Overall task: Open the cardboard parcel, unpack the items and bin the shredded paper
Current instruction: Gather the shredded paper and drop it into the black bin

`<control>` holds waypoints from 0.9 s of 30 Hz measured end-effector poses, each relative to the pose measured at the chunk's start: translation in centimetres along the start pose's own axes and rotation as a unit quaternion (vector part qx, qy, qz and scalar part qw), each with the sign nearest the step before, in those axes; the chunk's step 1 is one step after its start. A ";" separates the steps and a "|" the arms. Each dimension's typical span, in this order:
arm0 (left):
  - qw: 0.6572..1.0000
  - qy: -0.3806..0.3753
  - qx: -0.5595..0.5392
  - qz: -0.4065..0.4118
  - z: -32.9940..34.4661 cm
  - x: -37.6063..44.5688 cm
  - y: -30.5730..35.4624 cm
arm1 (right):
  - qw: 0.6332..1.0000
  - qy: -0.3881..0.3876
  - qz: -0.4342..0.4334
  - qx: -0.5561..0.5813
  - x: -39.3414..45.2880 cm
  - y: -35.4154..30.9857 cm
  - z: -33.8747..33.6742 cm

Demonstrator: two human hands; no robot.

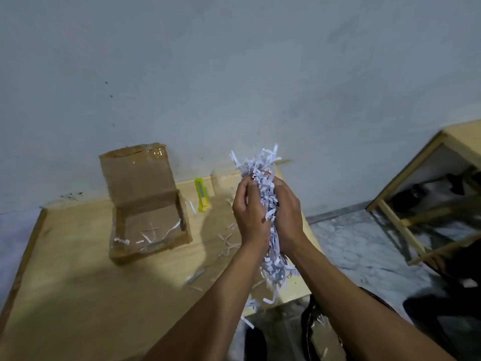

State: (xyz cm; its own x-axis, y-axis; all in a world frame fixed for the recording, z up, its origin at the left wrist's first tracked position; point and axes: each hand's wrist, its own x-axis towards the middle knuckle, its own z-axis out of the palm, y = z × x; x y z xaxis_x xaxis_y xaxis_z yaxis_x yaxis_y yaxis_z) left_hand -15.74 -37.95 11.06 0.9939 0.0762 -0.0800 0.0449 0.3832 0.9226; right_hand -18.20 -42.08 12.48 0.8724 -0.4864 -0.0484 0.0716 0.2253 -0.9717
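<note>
A big bundle of white shredded paper (263, 168) is pressed between my left hand (248, 217) and my right hand (289, 214), held above the right end of the wooden table (78, 295). Strips hang down below my wrists. The cardboard parcel (149, 217) stands open at the table's back, its lid flap up against the wall, with only a few paper strips inside. Loose strips (229, 243) lie scattered on the table beside it.
A yellow utility knife (201, 195) lies near the wall, right of the parcel. A dark bin (320, 332) with some strips in it sits on the floor below my right forearm. A second wooden table (421, 178) stands to the right.
</note>
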 end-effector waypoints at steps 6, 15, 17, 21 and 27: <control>0.997 -0.067 0.007 -0.023 2.1 -6.3 -0.5 | 0.996 0.074 -0.047 -0.016 -4.7 -1.4 -5.2; 0.983 -0.149 0.066 -0.082 6.3 -17.3 -6.8 | 0.980 0.196 0.001 -0.041 -11.0 1.0 -17.9; 0.976 -0.165 0.090 -0.111 7.1 -19.7 -9.0 | 0.974 0.222 0.028 -0.040 -12.3 1.9 -20.8; 0.959 -0.162 0.139 -0.184 7.9 -23.6 -15.0 | 0.964 0.252 0.086 -0.026 -14.5 4.8 -26.2; 0.937 -0.111 0.221 -0.248 6.3 -27.2 -24.5 | 0.946 0.256 0.197 -0.018 -16.3 12.7 -32.5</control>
State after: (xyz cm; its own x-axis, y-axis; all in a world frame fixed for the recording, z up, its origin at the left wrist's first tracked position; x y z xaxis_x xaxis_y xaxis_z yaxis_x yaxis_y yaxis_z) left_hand -43.26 -55.25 -7.01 0.8341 -0.2232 -0.5045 0.4950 -0.1008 0.8630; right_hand -47.17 -58.72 -6.60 0.4784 -0.7185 -0.5049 -0.2350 0.4493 -0.8619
